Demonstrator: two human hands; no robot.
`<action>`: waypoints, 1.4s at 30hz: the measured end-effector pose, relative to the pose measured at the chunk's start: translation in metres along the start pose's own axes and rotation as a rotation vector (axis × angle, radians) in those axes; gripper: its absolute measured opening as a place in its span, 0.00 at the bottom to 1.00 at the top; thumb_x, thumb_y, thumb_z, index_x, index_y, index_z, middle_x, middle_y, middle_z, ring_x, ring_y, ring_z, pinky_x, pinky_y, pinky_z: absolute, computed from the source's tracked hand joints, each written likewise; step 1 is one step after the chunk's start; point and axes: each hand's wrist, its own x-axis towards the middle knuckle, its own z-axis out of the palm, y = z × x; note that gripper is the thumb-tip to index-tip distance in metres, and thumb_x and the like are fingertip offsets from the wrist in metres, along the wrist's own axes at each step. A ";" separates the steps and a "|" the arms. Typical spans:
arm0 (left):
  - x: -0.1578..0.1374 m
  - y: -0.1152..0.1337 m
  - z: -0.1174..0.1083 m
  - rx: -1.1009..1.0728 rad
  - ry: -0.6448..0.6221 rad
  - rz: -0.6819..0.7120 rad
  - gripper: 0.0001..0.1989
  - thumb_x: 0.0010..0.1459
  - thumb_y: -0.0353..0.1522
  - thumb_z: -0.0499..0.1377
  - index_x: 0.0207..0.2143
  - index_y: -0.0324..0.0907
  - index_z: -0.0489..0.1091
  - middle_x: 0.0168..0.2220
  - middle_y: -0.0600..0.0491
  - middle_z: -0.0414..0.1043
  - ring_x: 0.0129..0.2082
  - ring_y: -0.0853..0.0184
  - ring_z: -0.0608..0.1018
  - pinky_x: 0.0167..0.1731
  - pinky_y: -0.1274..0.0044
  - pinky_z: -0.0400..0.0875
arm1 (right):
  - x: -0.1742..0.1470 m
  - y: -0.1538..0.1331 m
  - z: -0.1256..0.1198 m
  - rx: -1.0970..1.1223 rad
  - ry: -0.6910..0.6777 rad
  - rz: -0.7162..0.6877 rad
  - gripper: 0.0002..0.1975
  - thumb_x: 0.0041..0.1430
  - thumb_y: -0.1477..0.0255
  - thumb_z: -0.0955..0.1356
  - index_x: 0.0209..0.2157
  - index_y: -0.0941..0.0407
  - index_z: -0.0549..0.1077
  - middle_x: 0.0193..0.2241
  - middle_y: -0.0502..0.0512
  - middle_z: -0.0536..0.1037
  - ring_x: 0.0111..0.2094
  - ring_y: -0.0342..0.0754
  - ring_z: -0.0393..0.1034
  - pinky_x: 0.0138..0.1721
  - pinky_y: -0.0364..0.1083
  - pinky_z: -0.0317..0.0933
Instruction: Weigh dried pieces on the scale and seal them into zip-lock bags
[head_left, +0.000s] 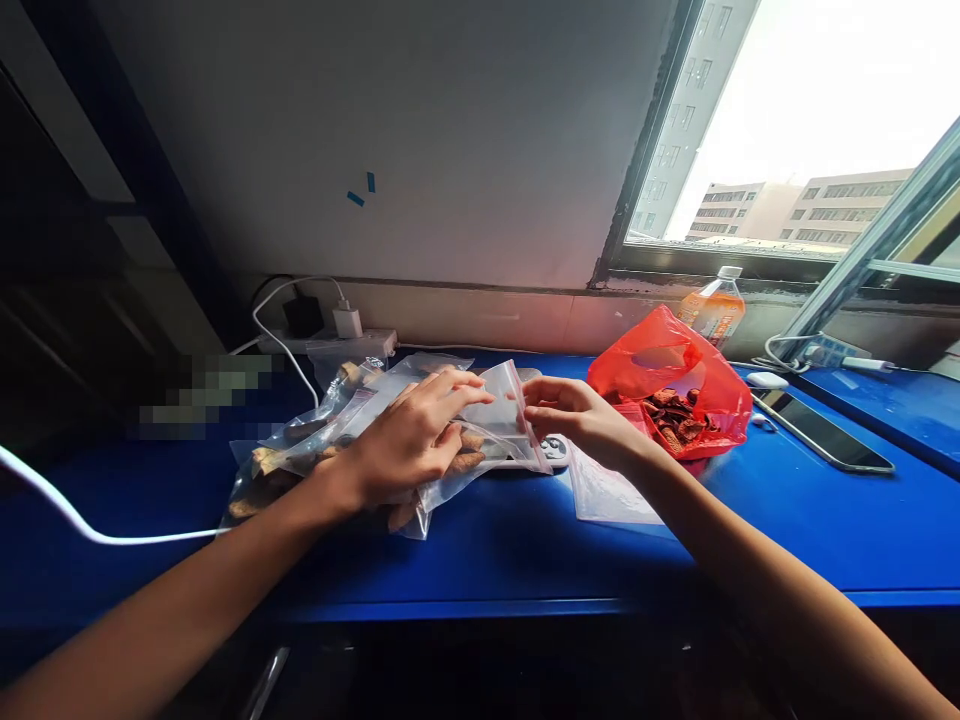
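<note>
A clear zip-lock bag [499, 400] with a red-edged mouth lies on a pile of bags, its mouth facing right. My left hand [420, 425] rests over it, fingers stretched out and apart, the palm side hidden. At the bag's mouth, my right hand [574, 408] has its fingertips closed on the edge. Brown dried pieces, perhaps mushrooms [466, 462], show through the plastic below my left hand. Under the bag's mouth, a device with buttons, apparently a kitchen scale [555, 450], is partly covered. Other clear bags [289, 455] with similar pieces lie to the left.
A red plastic bag [667, 340] holds dark dried pieces [679, 415], with a flat clear bag [611, 490] before it. Further right are a phone [825, 430] and an earbud case [766, 380]. A bottle [720, 305] and a power strip [382, 342] stand behind; a white cable [97, 530] crosses left.
</note>
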 end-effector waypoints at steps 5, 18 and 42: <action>-0.001 0.005 0.006 0.108 0.058 -0.026 0.23 0.58 0.23 0.54 0.56 0.44 0.62 0.54 0.48 0.68 0.56 0.59 0.68 0.56 0.62 0.64 | 0.000 0.003 0.014 -0.015 0.078 -0.033 0.13 0.52 0.64 0.72 0.35 0.58 0.73 0.28 0.49 0.71 0.29 0.41 0.66 0.28 0.41 0.63; 0.001 0.019 0.003 0.126 0.250 0.226 0.08 0.63 0.26 0.52 0.34 0.40 0.70 0.34 0.50 0.73 0.35 0.65 0.74 0.36 0.73 0.71 | -0.010 -0.008 0.039 0.010 -0.033 -0.059 0.16 0.54 0.60 0.70 0.35 0.59 0.74 0.27 0.50 0.71 0.26 0.39 0.63 0.26 0.41 0.60; -0.001 0.024 -0.002 0.075 0.238 0.225 0.04 0.63 0.29 0.55 0.38 0.44 0.70 0.41 0.50 0.72 0.43 0.64 0.75 0.44 0.69 0.74 | -0.026 -0.009 0.037 -1.085 0.097 -0.409 0.38 0.54 0.65 0.71 0.62 0.52 0.53 0.57 0.65 0.61 0.54 0.58 0.62 0.49 0.59 0.65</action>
